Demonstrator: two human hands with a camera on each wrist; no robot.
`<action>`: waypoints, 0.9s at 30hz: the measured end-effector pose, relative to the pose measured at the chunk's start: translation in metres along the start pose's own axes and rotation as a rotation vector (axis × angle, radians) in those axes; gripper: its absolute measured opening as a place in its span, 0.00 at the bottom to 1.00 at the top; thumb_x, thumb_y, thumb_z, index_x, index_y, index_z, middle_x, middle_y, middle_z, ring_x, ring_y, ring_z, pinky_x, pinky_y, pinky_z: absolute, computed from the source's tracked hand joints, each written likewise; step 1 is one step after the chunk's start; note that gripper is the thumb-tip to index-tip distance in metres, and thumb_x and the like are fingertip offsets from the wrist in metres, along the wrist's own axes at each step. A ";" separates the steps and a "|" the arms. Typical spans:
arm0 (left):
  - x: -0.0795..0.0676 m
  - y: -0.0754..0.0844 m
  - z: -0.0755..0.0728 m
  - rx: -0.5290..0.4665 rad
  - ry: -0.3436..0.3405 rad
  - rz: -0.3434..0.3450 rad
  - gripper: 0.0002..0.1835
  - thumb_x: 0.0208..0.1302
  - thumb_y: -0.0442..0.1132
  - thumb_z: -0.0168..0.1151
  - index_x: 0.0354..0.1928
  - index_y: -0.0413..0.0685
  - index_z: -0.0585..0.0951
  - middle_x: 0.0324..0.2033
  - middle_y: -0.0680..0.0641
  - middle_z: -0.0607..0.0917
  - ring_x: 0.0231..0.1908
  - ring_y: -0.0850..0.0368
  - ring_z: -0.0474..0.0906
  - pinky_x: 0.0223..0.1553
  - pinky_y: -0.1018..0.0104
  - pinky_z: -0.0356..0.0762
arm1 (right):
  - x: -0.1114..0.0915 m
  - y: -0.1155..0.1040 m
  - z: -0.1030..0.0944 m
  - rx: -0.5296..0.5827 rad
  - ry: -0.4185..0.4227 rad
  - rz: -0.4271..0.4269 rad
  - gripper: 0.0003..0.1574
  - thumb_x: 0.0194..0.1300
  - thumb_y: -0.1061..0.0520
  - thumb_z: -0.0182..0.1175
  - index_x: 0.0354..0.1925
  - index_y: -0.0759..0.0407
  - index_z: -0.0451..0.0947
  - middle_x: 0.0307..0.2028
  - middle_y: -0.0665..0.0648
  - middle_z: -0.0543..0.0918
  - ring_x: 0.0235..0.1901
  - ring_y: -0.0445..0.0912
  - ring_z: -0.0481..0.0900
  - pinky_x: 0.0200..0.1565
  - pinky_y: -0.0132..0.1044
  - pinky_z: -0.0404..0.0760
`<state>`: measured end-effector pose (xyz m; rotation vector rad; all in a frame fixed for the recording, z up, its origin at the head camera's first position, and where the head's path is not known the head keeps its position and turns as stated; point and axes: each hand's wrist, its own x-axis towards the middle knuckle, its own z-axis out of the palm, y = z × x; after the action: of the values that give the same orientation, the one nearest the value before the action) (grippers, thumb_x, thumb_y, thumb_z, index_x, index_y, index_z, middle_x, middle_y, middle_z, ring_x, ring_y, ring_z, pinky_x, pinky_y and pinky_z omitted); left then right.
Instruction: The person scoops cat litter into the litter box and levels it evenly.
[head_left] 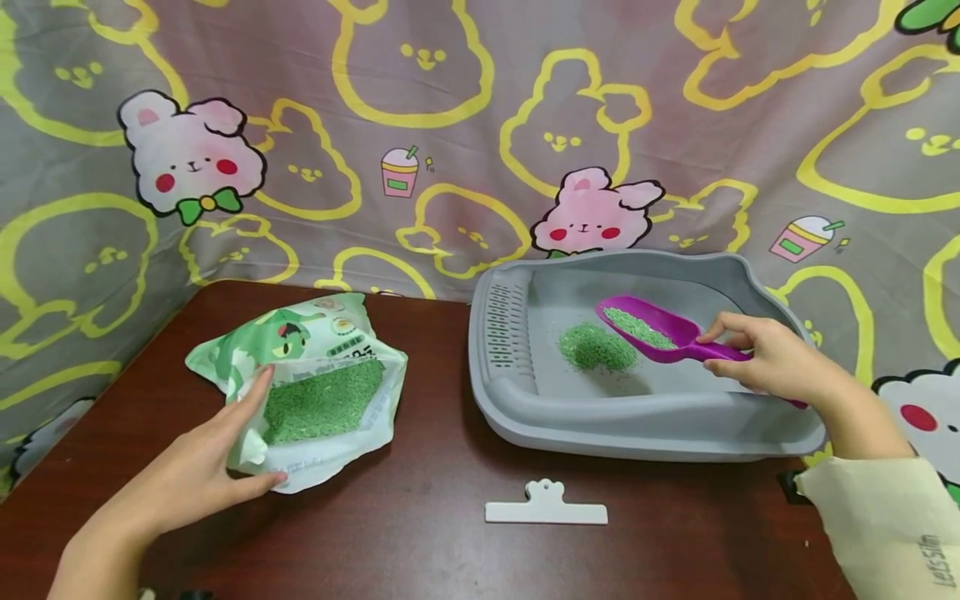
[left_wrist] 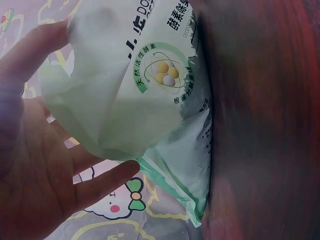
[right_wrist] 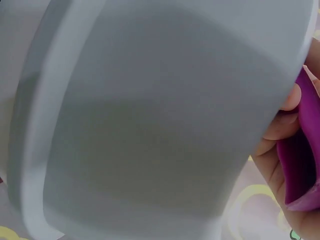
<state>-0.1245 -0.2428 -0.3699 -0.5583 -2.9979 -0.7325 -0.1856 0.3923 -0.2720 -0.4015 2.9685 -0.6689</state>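
Note:
My right hand (head_left: 787, 354) grips the handle of a purple scoop (head_left: 660, 321) over a grey litter box (head_left: 645, 429). Green cat litter pellets (head_left: 633, 327) lie in the scoop's bowl, and a heap of the same pellets (head_left: 596, 348) is on the box floor. On the left, a printed litter bag (head_left: 258, 337) lies with its mouth toward me, green pellets showing inside. My left hand (head_left: 202, 467) spans the near side of that mouth, its fingers spread and fairly straight, fingertips at the bag's edges. In the left wrist view the fingers (left_wrist: 107, 185) touch the bag's underside.
A white bag clip (head_left: 546, 506) lies on the dark wooden table (head_left: 435, 533), in front of the litter box. The box has a slotted panel (head_left: 506, 325) on its left side. Behind the table hangs a cloth (head_left: 450, 225) with cartoon rabbits.

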 end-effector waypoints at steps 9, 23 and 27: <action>0.000 -0.001 0.000 0.016 0.006 0.004 0.65 0.52 0.61 0.74 0.80 0.66 0.37 0.80 0.49 0.47 0.70 0.32 0.63 0.55 0.49 0.73 | 0.015 0.004 -0.001 -0.025 -0.108 0.024 0.15 0.60 0.59 0.70 0.45 0.58 0.77 0.22 0.50 0.83 0.12 0.41 0.69 0.19 0.34 0.72; -0.002 0.000 0.000 0.015 0.009 -0.002 0.64 0.52 0.61 0.74 0.80 0.65 0.38 0.80 0.49 0.48 0.71 0.33 0.61 0.58 0.49 0.72 | 0.036 -0.004 -0.003 -0.046 -0.271 0.093 0.15 0.60 0.59 0.69 0.44 0.59 0.77 0.22 0.51 0.82 0.12 0.43 0.71 0.19 0.35 0.75; -0.001 0.001 0.000 -0.005 -0.006 -0.008 0.65 0.53 0.61 0.74 0.80 0.65 0.36 0.80 0.48 0.46 0.71 0.31 0.61 0.55 0.37 0.71 | 0.041 -0.007 -0.003 -0.051 -0.304 0.105 0.16 0.60 0.59 0.69 0.45 0.60 0.78 0.22 0.52 0.82 0.13 0.43 0.71 0.19 0.35 0.75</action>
<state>-0.1228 -0.2427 -0.3694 -0.5509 -3.0067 -0.7395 -0.2234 0.3765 -0.2664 -0.3160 2.6993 -0.4745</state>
